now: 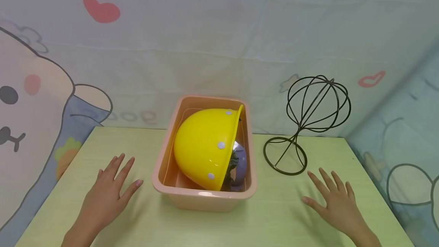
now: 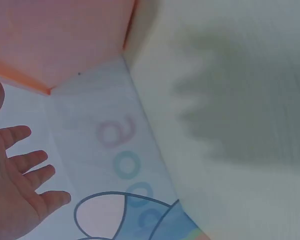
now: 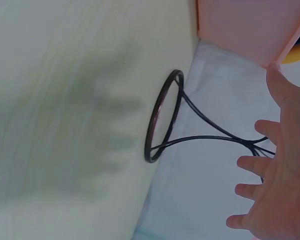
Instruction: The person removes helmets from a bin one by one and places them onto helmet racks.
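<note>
A yellow helmet (image 1: 202, 146) with pale dots lies on its side in a pink plastic bin (image 1: 205, 191), its opening turned to the right. A purple padded part (image 1: 241, 163) and dark straps show at that opening. To the left of the bin, my left hand (image 1: 106, 197) hovers over the table with fingers spread, holding nothing. My right hand (image 1: 337, 207) is likewise spread and empty, just in front of a dark wire stand (image 1: 300, 127) with a balloon-shaped top and a round base. The right wrist view shows the stand's base ring (image 3: 155, 125) beyond my fingers.
The light wooden table (image 1: 274, 216) ends at the back against a pale printed cloth (image 1: 205, 48). More cloth hangs along the right side (image 1: 404, 144). A cartoon animal (image 1: 31, 125) is printed at the left.
</note>
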`<state>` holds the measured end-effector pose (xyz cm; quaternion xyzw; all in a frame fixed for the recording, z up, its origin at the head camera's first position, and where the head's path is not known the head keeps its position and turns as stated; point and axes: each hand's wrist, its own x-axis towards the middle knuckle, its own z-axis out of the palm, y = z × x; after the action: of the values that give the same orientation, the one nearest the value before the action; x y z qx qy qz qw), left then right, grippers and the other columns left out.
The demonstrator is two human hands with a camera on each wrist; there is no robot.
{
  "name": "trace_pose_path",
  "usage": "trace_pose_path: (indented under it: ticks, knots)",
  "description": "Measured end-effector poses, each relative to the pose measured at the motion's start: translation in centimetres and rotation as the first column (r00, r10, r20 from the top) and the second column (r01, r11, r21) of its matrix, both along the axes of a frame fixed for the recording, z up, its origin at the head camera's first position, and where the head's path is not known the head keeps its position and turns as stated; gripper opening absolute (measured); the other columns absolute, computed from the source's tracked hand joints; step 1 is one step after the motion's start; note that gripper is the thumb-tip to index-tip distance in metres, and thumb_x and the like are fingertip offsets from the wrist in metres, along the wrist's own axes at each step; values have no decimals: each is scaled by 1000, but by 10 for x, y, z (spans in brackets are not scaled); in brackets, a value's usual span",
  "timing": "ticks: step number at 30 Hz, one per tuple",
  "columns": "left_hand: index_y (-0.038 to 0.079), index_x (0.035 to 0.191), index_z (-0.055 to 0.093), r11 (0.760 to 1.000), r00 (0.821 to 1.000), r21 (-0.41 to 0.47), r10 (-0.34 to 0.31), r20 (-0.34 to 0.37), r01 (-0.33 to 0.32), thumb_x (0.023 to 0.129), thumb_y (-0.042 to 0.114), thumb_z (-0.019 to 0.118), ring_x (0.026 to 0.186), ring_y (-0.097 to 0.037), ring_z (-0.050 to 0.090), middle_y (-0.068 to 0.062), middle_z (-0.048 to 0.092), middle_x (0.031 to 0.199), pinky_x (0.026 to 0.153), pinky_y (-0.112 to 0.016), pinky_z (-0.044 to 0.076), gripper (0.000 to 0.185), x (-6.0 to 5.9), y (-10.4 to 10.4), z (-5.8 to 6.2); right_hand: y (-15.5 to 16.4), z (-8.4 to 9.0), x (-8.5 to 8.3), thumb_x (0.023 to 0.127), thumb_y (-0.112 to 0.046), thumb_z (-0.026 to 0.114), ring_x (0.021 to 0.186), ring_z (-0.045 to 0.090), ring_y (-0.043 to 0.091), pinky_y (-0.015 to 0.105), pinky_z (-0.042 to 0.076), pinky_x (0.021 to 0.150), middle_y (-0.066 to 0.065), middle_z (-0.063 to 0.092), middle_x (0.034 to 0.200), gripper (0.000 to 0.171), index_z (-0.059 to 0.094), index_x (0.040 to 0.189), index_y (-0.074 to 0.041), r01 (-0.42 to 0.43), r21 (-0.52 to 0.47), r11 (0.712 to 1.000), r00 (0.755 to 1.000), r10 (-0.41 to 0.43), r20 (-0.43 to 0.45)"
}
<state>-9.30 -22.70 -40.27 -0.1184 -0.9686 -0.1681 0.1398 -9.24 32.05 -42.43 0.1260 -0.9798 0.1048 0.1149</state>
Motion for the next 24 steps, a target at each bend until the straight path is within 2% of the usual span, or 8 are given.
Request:
trace_pose_path:
  ticks: [3,6,8,13,18,24]
  knots:
    - [3,142,36,1000,1000,21,-2,-2,2,93,40,54,130,-39,29,-22,29,145,92,-60,37,64,1,4,8,-3,9,-1,83,-46,65,129,22,46,69,13,96,23,35,141,71,40,140,-13,-23,-18,1000,999,23,-26]
    - [7,144,34,998,1000,57,-11,17,10,94,40,53,127,-40,33,-19,28,146,79,-60,44,63,3,9,15,-6,18,-3,82,-43,66,126,26,48,68,18,93,24,37,139,70,41,140,-11,-45,-41,998,999,44,-27]
    - [7,143,34,995,999,90,-30,10,29,94,38,54,126,-40,35,-18,29,146,84,-60,41,62,3,13,19,-9,24,-4,83,-42,67,126,28,48,67,21,91,24,38,138,71,39,141,-11,-57,-66,996,998,56,-16]
    - [9,144,35,984,997,165,-71,9,69,92,36,58,125,-40,37,-15,32,146,89,-61,37,63,5,24,30,-17,38,-6,82,-37,69,122,32,48,67,26,84,23,40,137,70,40,140,-11,-78,-137,988,997,80,10]
    - [13,145,33,970,994,228,-98,41,87,89,37,61,127,-38,36,-12,32,147,91,-60,37,67,7,35,39,-25,48,-8,83,-33,70,120,34,45,64,29,86,22,41,137,66,43,137,-8,-99,-214,972,994,108,31]
    - [14,145,33,934,985,344,-139,99,97,85,37,67,129,-37,34,-11,34,146,95,-59,35,73,7,45,44,-35,60,-11,86,-33,67,123,34,39,61,33,89,17,40,138,64,41,138,-8,-108,-276,955,986,139,93]
